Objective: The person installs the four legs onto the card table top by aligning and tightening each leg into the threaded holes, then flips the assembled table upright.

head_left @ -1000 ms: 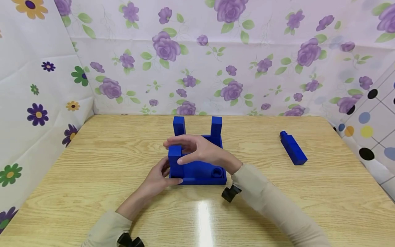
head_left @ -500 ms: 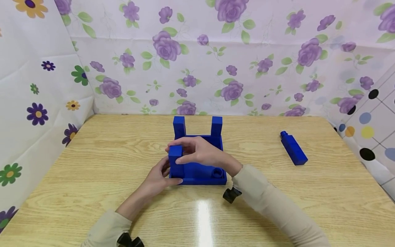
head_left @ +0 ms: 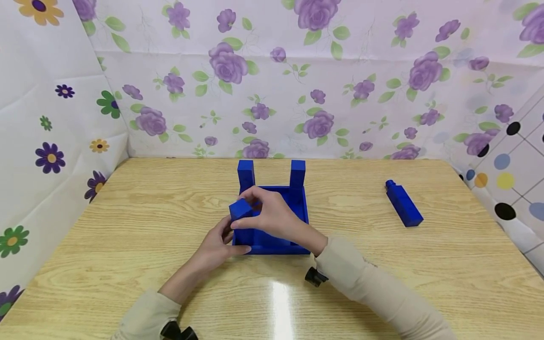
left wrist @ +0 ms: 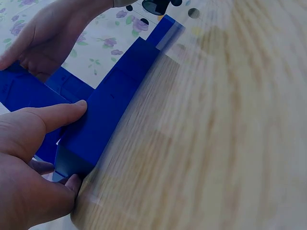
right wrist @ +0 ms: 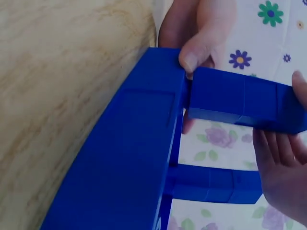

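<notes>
A shallow blue tray-like base [head_left: 278, 251] lies on the table with its hollow side up. Square blue legs stand at its corners: a far left leg [head_left: 246, 174], a far right leg [head_left: 298, 174] and a near left leg [head_left: 240, 209]. My right hand [head_left: 278, 215] pinches the near left leg near its top, thumb on the near side and fingers behind. That leg is turned askew to the base. My left hand [head_left: 211, 246] grips the near left corner of the base, thumb over the front rim. The right forearm hides the near right corner.
A loose blue leg [head_left: 403, 205] with a threaded neck lies on the wooden table [head_left: 170, 189] to the right. A flowered cloth [head_left: 191, 94] rises behind the table. Black wrist cameras [head_left: 315, 276] sit on both sleeves.
My right fingers have closed in on the near left leg and turned it, so its top now sits cornerwise. The right wrist has swung slightly left and nearer. My left hand stays put.
</notes>
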